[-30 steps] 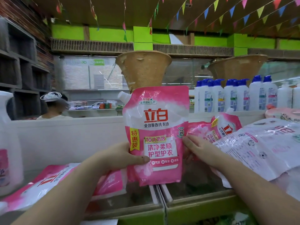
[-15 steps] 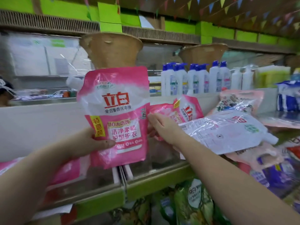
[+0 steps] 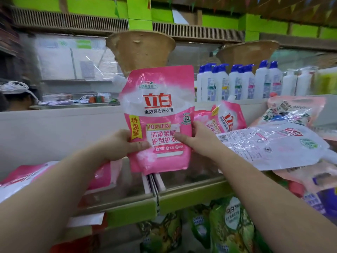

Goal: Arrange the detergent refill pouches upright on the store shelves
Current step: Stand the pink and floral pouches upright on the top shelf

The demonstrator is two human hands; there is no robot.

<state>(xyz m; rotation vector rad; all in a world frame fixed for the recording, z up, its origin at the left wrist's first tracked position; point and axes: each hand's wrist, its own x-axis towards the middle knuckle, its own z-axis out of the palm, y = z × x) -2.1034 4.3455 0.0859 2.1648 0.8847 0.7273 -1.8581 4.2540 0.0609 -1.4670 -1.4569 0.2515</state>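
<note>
At the far left we see a pink pouch [image 3: 102, 175] lying flat on the shelf [image 3: 191, 198], partly behind our left forearm. Our left hand [image 3: 118, 145] grasps the upright pink pouch [image 3: 158, 115] at its left edge, thumb pressed across the front, fingers hidden behind. The pouch stands upright between our hands, its bottom edge just above the shelf's front rail and the white dividers [image 3: 153, 181]. Our right hand [image 3: 198, 139] grips its right edge, thumb on the front label. Just beyond that hand a tilted pink pouch [image 3: 228, 115] leans, and further right a white pouch [image 3: 273, 145] lies flat, back side up, on a pile
</note>
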